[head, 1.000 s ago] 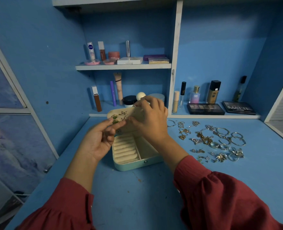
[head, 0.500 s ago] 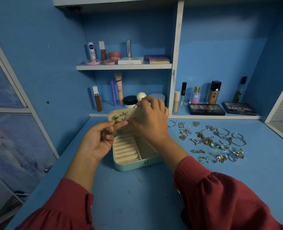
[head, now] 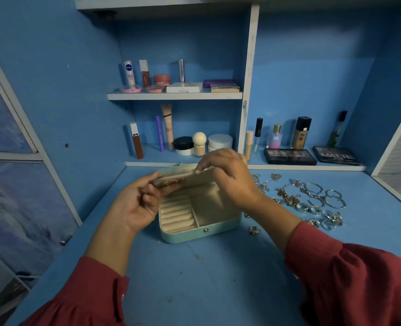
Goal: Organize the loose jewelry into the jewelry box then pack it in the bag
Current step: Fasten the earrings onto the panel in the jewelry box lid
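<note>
A mint-green jewelry box (head: 216, 231) stands open in the middle of the blue desk, with cream ring rolls (head: 176, 214) on its left side and an empty compartment on its right. A cream earring panel (head: 196, 178) hangs tilted over the back of the box, with gold earrings (head: 171, 182) pinned at its left end. My left hand (head: 136, 203) holds the panel's left end between thumb and fingers. My right hand (head: 227, 175) pinches its upper edge. Loose silver and gold jewelry (head: 312, 198) lies to the right of the box. One small piece (head: 253, 229) lies near the box's front right corner. No bag is in view.
Cosmetics bottles and jars (head: 187, 144) stand on the low shelf behind the box, and two dark palettes (head: 289, 156) lie at the back right. An upper shelf (head: 174, 95) carries more cosmetics. A white vertical divider (head: 249, 90) splits the shelving.
The earring panel has tipped forward and down from facing me to nearly edge-on. Both hands moved with it and kept their hold.
</note>
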Action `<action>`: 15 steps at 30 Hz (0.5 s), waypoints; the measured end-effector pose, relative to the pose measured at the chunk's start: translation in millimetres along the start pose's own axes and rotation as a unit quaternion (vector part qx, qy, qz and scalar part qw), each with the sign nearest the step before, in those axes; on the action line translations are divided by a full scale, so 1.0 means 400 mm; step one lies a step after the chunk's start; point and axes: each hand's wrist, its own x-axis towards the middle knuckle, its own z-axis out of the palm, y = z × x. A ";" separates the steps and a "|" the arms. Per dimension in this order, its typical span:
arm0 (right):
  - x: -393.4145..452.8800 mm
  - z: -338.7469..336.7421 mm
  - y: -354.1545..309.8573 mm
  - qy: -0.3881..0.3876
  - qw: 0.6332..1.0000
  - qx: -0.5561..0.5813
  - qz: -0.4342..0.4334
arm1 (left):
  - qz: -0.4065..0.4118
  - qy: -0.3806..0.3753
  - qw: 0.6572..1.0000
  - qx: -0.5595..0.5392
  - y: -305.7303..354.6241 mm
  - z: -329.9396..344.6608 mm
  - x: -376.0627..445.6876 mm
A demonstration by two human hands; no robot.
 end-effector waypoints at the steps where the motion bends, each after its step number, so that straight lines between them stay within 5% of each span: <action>1: -0.002 -0.016 0.009 -0.036 0.999 0.022 -0.003 | -0.012 -0.008 1.000 0.008 0.001 0.001 -0.005; 8: -0.053 -0.140 0.050 -0.106 0.976 0.151 0.114 | -0.055 0.012 0.997 0.044 -0.005 -0.005 -0.013; 11: -0.065 -0.191 0.085 -0.117 0.975 0.101 0.162 | -0.071 0.002 0.996 0.057 -0.006 -0.015 -0.007; 15: -0.080 -0.258 0.102 -0.246 0.948 -0.015 0.203 | -0.057 0.040 0.984 0.163 -0.013 -0.009 -0.015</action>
